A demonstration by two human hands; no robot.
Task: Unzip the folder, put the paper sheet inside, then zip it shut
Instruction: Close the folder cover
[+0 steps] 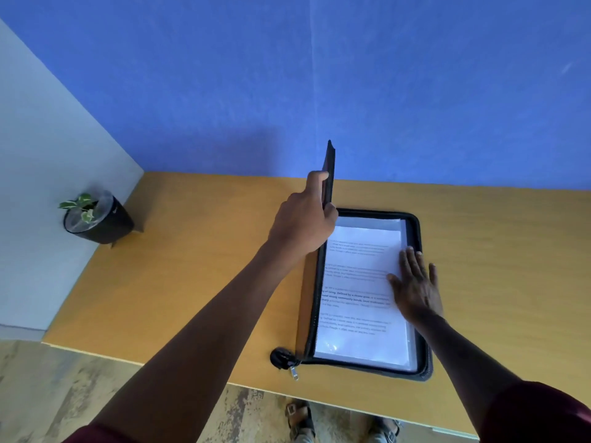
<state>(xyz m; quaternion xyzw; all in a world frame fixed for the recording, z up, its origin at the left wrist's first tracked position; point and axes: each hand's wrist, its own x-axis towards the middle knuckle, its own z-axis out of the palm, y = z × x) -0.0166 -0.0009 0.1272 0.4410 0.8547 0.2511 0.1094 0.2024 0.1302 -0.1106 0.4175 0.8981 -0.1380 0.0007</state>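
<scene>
A black zip folder [419, 362] lies unzipped on the wooden table, its lower half flat. My left hand [303, 222] grips the folder's cover [331, 161] and holds it standing upright on edge. Inside the lower half lies a white printed paper sheet [355, 282] over clear sleeves. My right hand [415, 286] rests flat, fingers spread, on the sheet's right edge. The zipper pull [294, 372] hangs at the folder's near left corner.
A small potted plant in a black pot [99, 219] stands at the table's far left corner. The wooden table [192, 282] meets a blue wall behind and a pale wall at left. Its near edge runs just below the folder; sandalled feet show on the floor.
</scene>
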